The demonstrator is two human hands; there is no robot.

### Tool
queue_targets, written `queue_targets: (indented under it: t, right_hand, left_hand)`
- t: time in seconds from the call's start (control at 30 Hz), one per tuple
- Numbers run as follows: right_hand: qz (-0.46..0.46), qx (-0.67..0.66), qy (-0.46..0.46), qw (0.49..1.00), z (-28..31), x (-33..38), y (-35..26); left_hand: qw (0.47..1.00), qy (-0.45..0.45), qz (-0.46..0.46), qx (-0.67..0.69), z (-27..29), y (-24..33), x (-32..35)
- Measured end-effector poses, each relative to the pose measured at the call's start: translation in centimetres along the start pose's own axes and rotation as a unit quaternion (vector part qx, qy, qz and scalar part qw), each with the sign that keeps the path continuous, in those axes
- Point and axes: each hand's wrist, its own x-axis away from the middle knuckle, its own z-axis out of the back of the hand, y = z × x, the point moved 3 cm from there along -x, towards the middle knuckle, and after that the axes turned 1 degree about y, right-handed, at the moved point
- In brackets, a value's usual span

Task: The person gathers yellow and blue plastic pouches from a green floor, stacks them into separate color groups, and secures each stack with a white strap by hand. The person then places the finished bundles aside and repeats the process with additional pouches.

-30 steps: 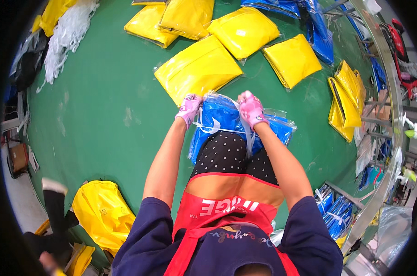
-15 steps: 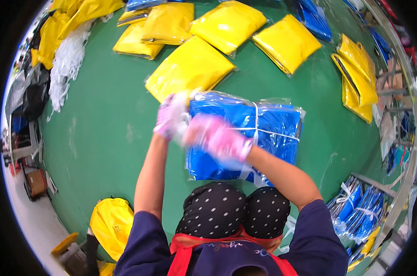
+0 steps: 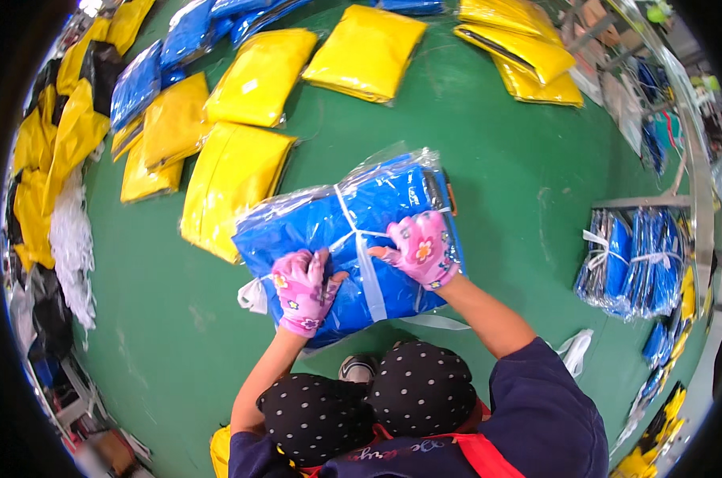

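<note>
In front of me lies a bundle of blue folded sheets in clear plastic [image 3: 297,223], slightly tilted, its right end farther away. White strapping [image 3: 369,279] crosses its top, with a knot near the middle and a loose tail toward me. On the bundle's near left part, my left hand [image 3: 303,292], in a pink flowered fingerless glove, is closed with curled fingers. Wearing a matching glove, my right hand [image 3: 421,248] grips the right part, its thumb pointing at the strapping. The fingertips' exact hold is partly hidden. A white strap loop [image 3: 253,296] sticks out beside my left hand.
Yellow packets [image 3: 237,179] lie on the green floor [image 3: 162,319] beyond and left of the bundle. More yellow packets [image 3: 528,56] are at far right. Tied blue packets [image 3: 631,255] rest by a metal frame [image 3: 687,143]. White strips [image 3: 72,247] hang at left.
My hands, close together and blurred at the bundle's left end, are now apart on its top. The bundle sits at a new angle. The whole view has turned.
</note>
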Motion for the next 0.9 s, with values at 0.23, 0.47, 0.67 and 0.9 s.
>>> queue_targets:
  t: [0.23,0.47,0.67,0.9]
  right_hand:
    - [-0.312,-0.391,0.19,0.845,-0.3,0.4,6.0]
    - [-0.378,0.036,-0.144,0.914,-11.7,7.8,17.1]
    - [-0.348,-0.009,-0.213,0.913,-12.3,8.0,19.2]
    - [-0.391,-0.035,-0.13,0.91,-14.0,10.9,30.8]
  left_hand:
    - [0.996,0.018,-0.054,-0.062,-0.5,-1.3,1.7]
    - [0.767,-0.027,0.495,0.408,-0.5,-12.4,12.6]
    - [0.682,-0.065,0.535,0.494,1.4,-11.2,17.8]
    - [0.887,-0.059,0.407,0.209,0.4,-12.0,15.7]
